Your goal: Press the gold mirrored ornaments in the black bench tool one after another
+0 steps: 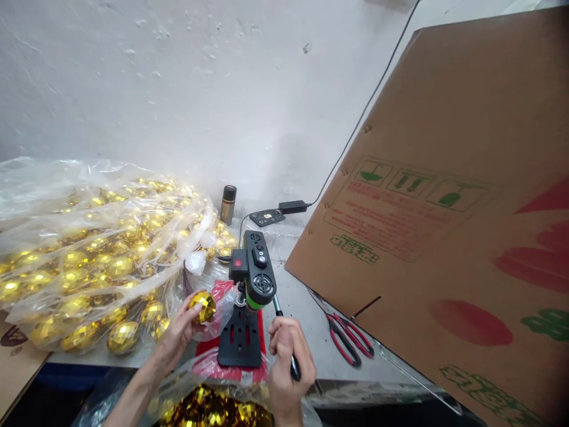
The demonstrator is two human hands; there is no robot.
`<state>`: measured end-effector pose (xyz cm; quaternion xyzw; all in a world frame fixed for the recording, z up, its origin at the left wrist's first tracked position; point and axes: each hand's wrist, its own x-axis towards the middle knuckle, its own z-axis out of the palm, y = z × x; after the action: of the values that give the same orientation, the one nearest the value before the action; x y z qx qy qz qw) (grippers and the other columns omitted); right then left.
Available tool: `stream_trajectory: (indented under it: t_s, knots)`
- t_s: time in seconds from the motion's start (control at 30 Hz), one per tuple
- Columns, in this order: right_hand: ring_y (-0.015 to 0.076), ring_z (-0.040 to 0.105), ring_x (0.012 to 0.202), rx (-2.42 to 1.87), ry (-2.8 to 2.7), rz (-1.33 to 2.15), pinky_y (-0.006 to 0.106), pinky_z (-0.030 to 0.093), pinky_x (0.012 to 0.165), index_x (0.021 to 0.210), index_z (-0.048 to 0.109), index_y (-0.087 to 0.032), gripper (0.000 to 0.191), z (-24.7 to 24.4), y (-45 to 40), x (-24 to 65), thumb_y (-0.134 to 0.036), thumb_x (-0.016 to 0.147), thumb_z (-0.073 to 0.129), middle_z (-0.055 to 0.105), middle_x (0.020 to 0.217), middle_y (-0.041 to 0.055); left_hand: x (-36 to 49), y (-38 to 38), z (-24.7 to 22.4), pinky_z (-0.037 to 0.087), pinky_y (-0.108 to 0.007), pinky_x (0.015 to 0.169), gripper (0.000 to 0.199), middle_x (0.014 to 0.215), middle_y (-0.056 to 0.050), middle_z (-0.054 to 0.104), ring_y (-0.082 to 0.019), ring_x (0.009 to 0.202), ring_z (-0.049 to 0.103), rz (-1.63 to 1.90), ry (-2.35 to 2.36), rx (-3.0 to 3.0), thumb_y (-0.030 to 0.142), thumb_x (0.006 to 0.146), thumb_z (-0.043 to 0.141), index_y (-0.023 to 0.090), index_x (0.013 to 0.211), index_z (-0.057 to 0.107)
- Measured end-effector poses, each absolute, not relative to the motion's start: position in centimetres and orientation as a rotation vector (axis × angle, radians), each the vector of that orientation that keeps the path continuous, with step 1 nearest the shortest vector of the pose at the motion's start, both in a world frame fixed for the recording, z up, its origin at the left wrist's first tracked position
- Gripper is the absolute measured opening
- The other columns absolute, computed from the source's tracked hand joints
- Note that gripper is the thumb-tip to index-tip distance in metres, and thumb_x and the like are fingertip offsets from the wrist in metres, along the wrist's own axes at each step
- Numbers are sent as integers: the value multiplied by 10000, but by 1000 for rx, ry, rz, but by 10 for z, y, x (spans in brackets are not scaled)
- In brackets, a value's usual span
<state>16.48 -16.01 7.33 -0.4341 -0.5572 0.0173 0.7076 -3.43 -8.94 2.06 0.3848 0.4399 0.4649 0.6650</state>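
Note:
My left hand (180, 329) has its fingers closed round a gold mirrored ball (204, 306), just left of a black machine on a stand (254, 267). The machine has two round vents, a small button panel and a green ring at its lower end. Its black slotted base plate (240, 341) lies on a red sheet (262, 323). My right hand (291, 356) is wrapped round a metal rod lever (278, 305) with a black grip, whose end shows below the fingers. More gold balls (213, 409) lie in an open plastic bag at the front edge, between my forearms.
Clear plastic bags full of gold balls (120, 267) cover the left side. Red-handled scissors (349, 341) lie to the right, beside a large cardboard box (422, 207). Behind the machine are a dark bottle (228, 204), a phone (267, 217) and a corded power adapter (292, 206).

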Motion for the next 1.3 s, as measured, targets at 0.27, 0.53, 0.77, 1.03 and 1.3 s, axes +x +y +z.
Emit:
stream_trajectory:
  t_s: [0.27, 0.53, 0.77, 1.03, 1.3]
  knots:
    - [109, 580, 672, -981, -1261, 24, 234, 432, 614, 767, 550, -220, 339, 77, -161, 165, -85, 1067, 466, 567, 738, -28, 6, -110, -43, 614, -432, 958, 814, 1356, -132, 752, -344, 1225, 724, 1038, 1144, 961, 736, 763, 788, 219, 1379, 659]
    - [113, 588, 667, -1004, -1265, 25, 231, 449, 619, 786, 570, -222, 329, 78, -163, 165, -102, 1072, 461, 580, 743, -26, 24, -92, -59, 543, -589, 1119, 586, 1368, -166, 747, -388, 1286, 695, 1109, 1257, 1779, 524, 870, 739, 216, 1362, 661]
    - [109, 582, 660, -1026, -1267, 21, 228, 443, 605, 805, 589, -222, 321, 80, -164, 164, -100, 1073, 462, 586, 749, -28, 37, -95, -65, 615, -573, 984, 471, 1236, -174, 761, -377, 1143, 726, 1180, 1249, 2093, 377, 926, 673, 194, 1359, 645]
    - [124, 591, 671, -1036, -1268, 15, 247, 439, 600, 819, 610, -219, 317, 82, -167, 164, -105, 1073, 458, 584, 748, -18, 40, -101, -67, 592, -575, 1010, 533, 1300, -187, 751, -387, 1180, 711, 1132, 1219, 2090, 432, 909, 711, 200, 1385, 652]
    - [126, 598, 654, -994, -1273, -9, 254, 448, 621, 778, 546, -227, 329, 64, -165, 166, -103, 1065, 444, 593, 724, -23, 38, -101, -59, 585, -568, 988, 527, 1230, -169, 787, -378, 1114, 729, 1082, 1210, 2002, 495, 910, 730, 207, 1348, 685]
